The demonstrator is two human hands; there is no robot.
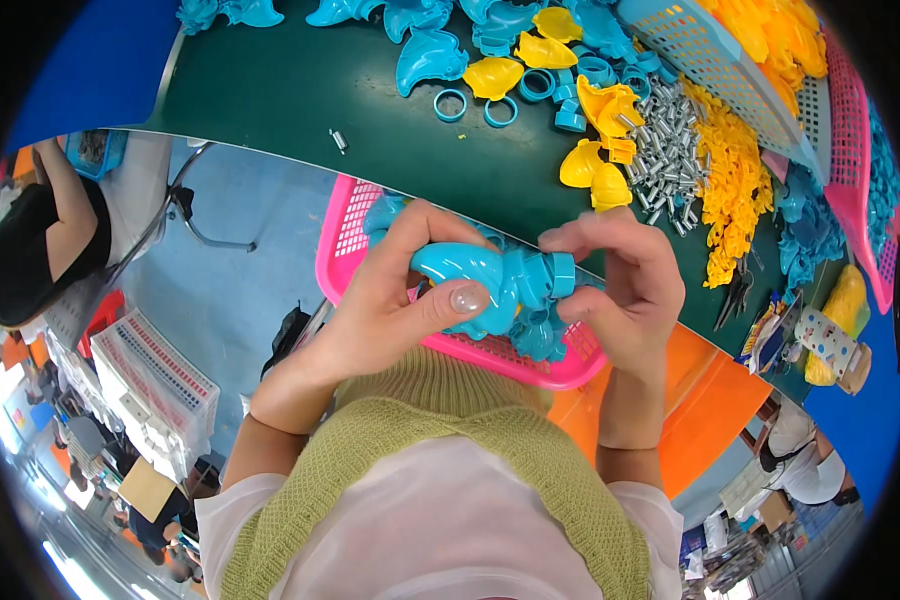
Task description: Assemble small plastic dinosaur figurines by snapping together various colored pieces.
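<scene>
My left hand [405, 285] is wrapped round a glossy blue plastic toy part [470, 275], its thumb lying across the curved shell. A ribbed, ring-like end of the part points to the right. Around that end, my right hand [625, 285] is curved with thumb and forefinger apart; I cannot tell whether the fingertips touch it. Below both hands is a pink basket [338, 235] with more blue plastic pieces [540, 340] in it, partly hidden by my hands.
On the dark green table [270, 90] lie blue shells [430, 62], yellow shells [494, 77], blue rings [450, 104], a heap of metal pins [668, 140] and small yellow parts [735, 200]. Pliers [735, 295] rest near its right edge. A blue basket [730, 75] stands at the back right.
</scene>
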